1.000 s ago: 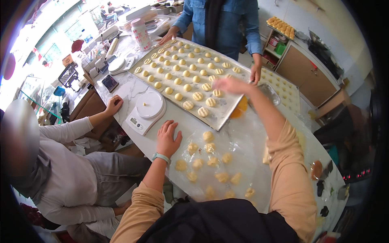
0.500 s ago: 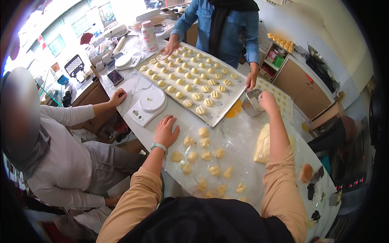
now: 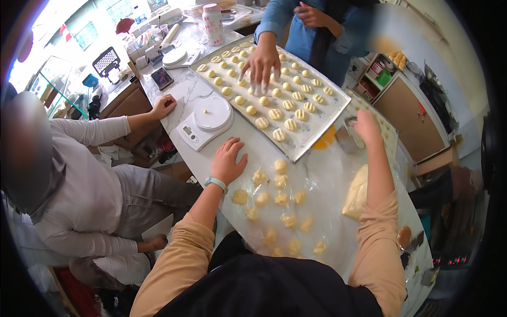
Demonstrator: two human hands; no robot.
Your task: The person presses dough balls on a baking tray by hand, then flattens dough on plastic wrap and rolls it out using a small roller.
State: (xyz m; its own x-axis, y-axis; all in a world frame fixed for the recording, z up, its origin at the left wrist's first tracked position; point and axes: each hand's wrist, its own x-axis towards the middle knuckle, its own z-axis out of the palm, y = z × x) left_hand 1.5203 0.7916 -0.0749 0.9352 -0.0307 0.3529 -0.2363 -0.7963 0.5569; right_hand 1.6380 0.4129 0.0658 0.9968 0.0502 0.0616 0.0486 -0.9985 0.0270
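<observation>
My left hand (image 3: 228, 159) lies flat on the marble table, fingers spread, below a white kitchen scale (image 3: 196, 136) with a small dough piece (image 3: 205, 111) on its round plate. At the right, my right hand (image 3: 366, 127) is curled at the mouth of a metal tin (image 3: 346, 138); what its fingers hold, if anything, is hidden. Several rough dough lumps (image 3: 281, 199) rest on clear plastic sheeting (image 3: 327, 185) before me. A big pale dough block (image 3: 356, 194) sits under my right forearm. Beyond is a baking tray (image 3: 311, 145) with rows of dough balls, some grooved on top.
Across the table, a co-worker's hand (image 3: 262, 62) reaches over the tray. Another person's hand (image 3: 162, 106) rests on the table's left edge near a phone (image 3: 162, 79). A second scale (image 3: 178, 57) and a pink-white bottle (image 3: 213, 25) stand farther back. A second tray (image 3: 390, 132) is behind the tin.
The co-worker opposite has let go of the tray's edges; one hand now hovers over the dough balls, the other is raised. The view has shifted. My left hand stays flat, my right at the tin.
</observation>
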